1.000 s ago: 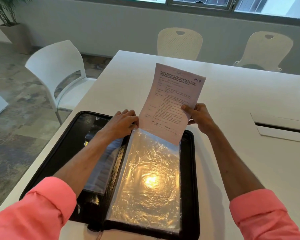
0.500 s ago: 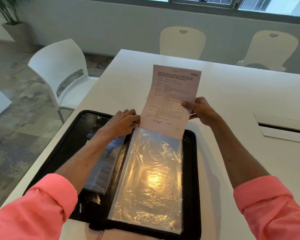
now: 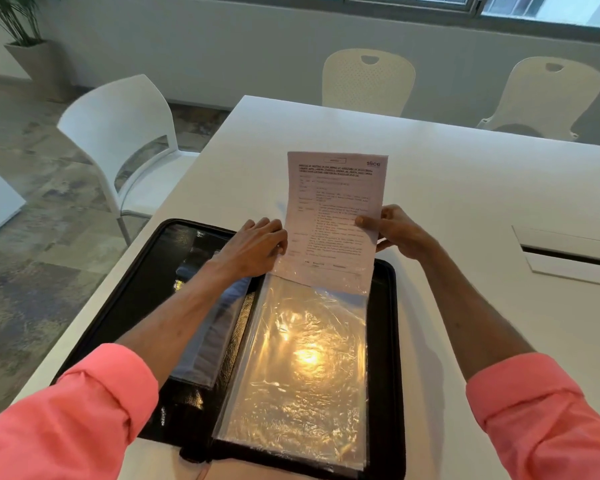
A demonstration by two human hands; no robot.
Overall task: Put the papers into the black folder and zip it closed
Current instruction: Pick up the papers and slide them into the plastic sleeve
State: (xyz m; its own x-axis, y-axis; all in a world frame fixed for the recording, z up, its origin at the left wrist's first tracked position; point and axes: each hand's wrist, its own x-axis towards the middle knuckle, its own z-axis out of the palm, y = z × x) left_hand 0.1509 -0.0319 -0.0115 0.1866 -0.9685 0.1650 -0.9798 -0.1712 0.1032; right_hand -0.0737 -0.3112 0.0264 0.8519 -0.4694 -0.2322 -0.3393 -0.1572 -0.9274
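The black zip folder lies open on the white table in front of me. Clear plastic sleeves cover its right half and glare with reflected light. A printed paper stands upright at the sleeves' far edge, with its bottom end under the top sleeve's opening. My right hand pinches the paper's right edge. My left hand rests at the sleeve's top left corner and touches the paper's lower left edge; I cannot tell whether it grips the sleeve.
The white table stretches ahead, with a cable slot at the right. One white chair stands at the left side and two cream chairs beyond the far edge. A potted plant sits far left.
The paper has turned from a rightward tilt to nearly upright and slid down, its bottom edge now under the sleeve's opening. Both hands stay at its lower edges.
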